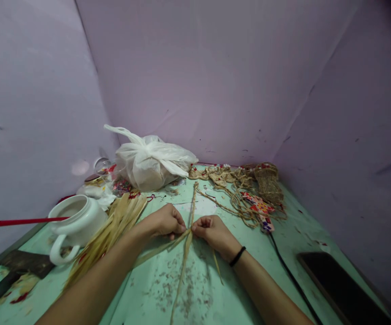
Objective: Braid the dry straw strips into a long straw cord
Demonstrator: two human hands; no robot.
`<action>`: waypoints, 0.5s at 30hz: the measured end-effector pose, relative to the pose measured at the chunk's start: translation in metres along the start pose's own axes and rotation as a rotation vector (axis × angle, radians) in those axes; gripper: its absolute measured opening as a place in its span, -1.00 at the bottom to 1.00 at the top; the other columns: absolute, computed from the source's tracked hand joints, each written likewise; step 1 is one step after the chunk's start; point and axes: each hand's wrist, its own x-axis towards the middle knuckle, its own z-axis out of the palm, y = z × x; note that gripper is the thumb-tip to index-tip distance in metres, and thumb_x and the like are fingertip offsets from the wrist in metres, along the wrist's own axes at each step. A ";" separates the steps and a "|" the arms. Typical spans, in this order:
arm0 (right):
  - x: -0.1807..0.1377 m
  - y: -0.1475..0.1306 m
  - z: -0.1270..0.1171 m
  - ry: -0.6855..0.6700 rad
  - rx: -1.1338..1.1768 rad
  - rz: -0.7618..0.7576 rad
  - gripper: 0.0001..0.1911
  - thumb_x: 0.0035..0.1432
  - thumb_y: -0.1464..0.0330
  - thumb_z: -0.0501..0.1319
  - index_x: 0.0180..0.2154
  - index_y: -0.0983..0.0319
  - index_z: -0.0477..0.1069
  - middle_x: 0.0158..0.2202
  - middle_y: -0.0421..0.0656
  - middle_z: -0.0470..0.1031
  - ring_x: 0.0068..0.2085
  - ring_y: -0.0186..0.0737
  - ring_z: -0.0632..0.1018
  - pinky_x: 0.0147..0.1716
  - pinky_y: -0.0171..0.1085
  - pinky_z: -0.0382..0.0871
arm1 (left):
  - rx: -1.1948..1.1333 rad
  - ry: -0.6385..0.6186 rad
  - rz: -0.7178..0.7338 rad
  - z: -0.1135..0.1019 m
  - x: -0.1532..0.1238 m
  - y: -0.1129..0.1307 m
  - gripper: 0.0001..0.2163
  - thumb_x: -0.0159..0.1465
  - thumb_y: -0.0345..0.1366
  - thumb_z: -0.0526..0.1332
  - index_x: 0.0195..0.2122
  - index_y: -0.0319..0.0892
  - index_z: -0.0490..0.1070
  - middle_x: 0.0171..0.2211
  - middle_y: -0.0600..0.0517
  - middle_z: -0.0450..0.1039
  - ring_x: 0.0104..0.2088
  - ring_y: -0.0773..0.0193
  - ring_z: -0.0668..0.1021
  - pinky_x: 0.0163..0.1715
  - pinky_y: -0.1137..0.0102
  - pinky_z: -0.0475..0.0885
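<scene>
My left hand (pixel 166 220) and my right hand (pixel 213 231) meet over the middle of a pale green table (pixel 256 266). Both pinch long dry straw strips (pixel 186 253) where the strips cross. One braided strand (pixel 193 203) runs from the pinch away toward the wall, and loose ends trail toward me. My right wrist wears a black band (pixel 237 256). The fingers of each hand are curled tight on the strips.
A bundle of straw (pixel 114 228) lies left, beside a white ceramic pot (pixel 75 221) with a red stick (pixel 26 221). A knotted white plastic bag (pixel 153 162) sits at the back. Woven straw pieces (pixel 249 189), a black cable (pixel 290 275) and a dark phone (pixel 340 289) lie right.
</scene>
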 end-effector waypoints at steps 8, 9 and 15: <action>0.004 0.008 0.001 0.027 -0.019 -0.011 -0.92 -0.27 0.43 0.14 -0.67 0.33 0.30 -0.73 -0.29 0.22 -0.66 -0.51 0.14 -0.66 -0.42 -0.05 | -0.029 0.034 -0.008 0.008 0.010 -0.008 -0.85 -0.15 -0.30 0.16 -0.61 -0.30 0.39 -0.79 0.13 0.18 -0.77 0.47 0.20 -0.75 0.52 0.03; 0.004 0.008 0.001 0.027 -0.020 -0.012 -0.92 -0.27 0.43 0.14 -0.68 0.33 0.29 -0.74 -0.30 0.21 -0.66 -0.51 0.14 -0.67 -0.42 -0.05 | -0.030 0.039 -0.011 0.009 0.011 -0.009 -0.85 -0.15 -0.30 0.16 -0.62 -0.30 0.39 -0.79 0.13 0.19 -0.77 0.47 0.20 -0.76 0.52 0.03; 0.004 0.006 0.001 0.043 -0.001 -0.016 -0.95 -0.30 0.46 0.14 -0.69 0.32 0.29 -0.74 -0.29 0.24 -0.66 -0.50 0.17 -0.66 -0.42 -0.03 | -0.006 0.100 -0.101 0.014 0.008 0.002 -0.93 -0.18 -0.36 0.13 -0.71 -0.26 0.31 -0.86 0.16 0.12 -0.82 0.48 0.14 -0.80 0.52 -0.01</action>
